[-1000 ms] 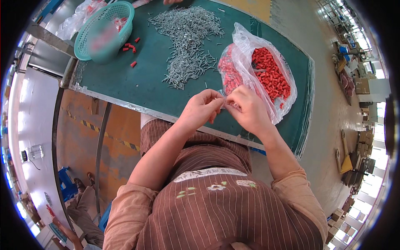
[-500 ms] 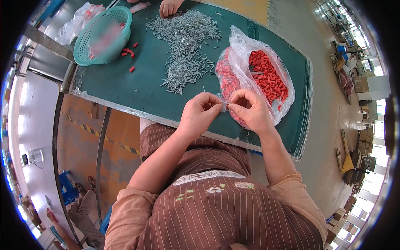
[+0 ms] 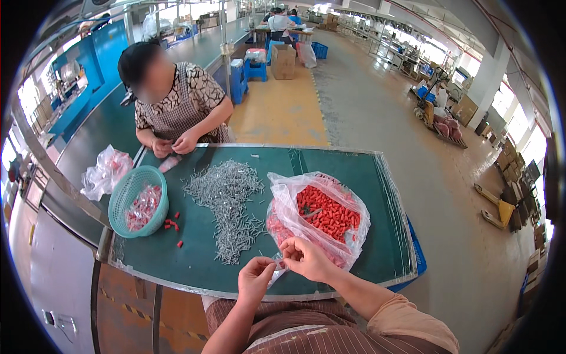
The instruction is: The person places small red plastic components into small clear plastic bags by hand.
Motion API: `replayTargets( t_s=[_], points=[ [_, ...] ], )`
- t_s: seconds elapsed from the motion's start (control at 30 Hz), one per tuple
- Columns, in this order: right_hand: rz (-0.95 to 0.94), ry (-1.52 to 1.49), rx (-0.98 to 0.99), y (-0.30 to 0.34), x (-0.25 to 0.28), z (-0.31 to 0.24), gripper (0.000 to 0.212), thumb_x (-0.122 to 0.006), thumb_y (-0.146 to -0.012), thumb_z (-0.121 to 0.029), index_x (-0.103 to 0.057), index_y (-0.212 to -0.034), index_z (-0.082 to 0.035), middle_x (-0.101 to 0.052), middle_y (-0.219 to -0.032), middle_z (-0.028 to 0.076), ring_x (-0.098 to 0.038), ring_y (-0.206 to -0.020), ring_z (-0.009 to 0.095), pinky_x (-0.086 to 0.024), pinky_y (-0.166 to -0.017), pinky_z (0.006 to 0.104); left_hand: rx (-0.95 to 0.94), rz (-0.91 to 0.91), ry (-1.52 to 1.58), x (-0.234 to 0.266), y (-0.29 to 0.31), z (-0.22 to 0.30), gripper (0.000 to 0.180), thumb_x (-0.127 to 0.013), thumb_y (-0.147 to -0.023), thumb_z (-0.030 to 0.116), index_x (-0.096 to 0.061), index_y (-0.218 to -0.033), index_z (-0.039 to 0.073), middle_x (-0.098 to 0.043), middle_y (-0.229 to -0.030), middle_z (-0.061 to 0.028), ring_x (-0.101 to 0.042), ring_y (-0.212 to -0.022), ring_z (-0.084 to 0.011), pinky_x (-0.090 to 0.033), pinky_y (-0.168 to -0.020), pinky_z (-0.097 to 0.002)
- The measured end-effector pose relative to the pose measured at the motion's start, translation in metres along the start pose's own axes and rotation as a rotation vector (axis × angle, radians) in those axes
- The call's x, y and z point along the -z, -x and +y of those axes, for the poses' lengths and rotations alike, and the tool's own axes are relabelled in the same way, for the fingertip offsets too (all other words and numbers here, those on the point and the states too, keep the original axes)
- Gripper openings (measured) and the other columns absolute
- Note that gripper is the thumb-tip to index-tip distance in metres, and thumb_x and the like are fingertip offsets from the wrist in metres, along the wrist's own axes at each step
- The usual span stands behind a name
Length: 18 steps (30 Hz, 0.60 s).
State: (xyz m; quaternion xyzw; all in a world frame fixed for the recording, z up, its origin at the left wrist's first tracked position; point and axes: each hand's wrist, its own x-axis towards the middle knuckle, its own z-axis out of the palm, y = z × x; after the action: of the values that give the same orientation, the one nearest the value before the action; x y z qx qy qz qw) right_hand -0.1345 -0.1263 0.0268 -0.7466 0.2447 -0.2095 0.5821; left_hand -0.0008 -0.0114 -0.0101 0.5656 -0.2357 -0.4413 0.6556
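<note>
My left hand [image 3: 254, 279] pinches one side of a small clear plastic bag [image 3: 276, 274] just above the table's near edge. The thumb and fingers of my right hand [image 3: 308, 260] are closed at the bag's other side; whether they hold anything more is too small to tell. Just beyond my right hand lies a large clear bag [image 3: 282, 192], open at the top, full of short red plastic caps [image 3: 330, 217]. To the left of it spreads a loose pile of thin grey metal screws [image 3: 227, 200].
A green basket [image 3: 115, 203] holding small filled packets [image 3: 144, 206] stands on the left of the green table [image 3: 194, 265], near a few loose red caps [image 3: 171, 225]. Across the table a co-worker [image 3: 177, 106] holds both hands together beside a packet [image 3: 170, 163]. A white plastic bag [image 3: 108, 171] lies farther left.
The view has tilted up, bringing the co-worker and the hall into sight. My hands remain together at the small bag. The co-worker's hand has left the screw pile.
</note>
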Motion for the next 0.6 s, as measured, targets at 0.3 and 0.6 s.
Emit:
replayTargets(
  t_s=[0.3,0.6],
  points=[
    [0.024,-0.032,0.095,0.004,-0.002,-0.002,0.031,-0.063,-0.083,0.0,-0.052,-0.112,-0.002,-0.056,-0.082,-0.002,-0.05,-0.068,0.004,-0.041,-0.06,0.0201,-0.038,-0.017,-0.071,0.001,0.004,0.004,0.005,-0.066,-0.086,0.003,-0.063,-0.089,0.001,-0.061,-0.075,0.0007,-0.053,-0.063,-0.0044,-0.043,-0.056,-0.0186],
    [0.132,0.191,0.245,0.017,0.003,0.001,0.022,-0.064,-0.081,-0.004,-0.057,-0.102,-0.003,-0.061,-0.083,0.008,-0.058,-0.069,0.017,-0.047,-0.063,0.0298,-0.103,-0.065,-0.259,-0.015,0.0,0.008,0.002,-0.064,-0.084,-0.002,-0.063,-0.083,0.0,-0.058,-0.076,0.0015,-0.05,-0.065,-0.0039,-0.04,-0.057,-0.0187]
  ],
)
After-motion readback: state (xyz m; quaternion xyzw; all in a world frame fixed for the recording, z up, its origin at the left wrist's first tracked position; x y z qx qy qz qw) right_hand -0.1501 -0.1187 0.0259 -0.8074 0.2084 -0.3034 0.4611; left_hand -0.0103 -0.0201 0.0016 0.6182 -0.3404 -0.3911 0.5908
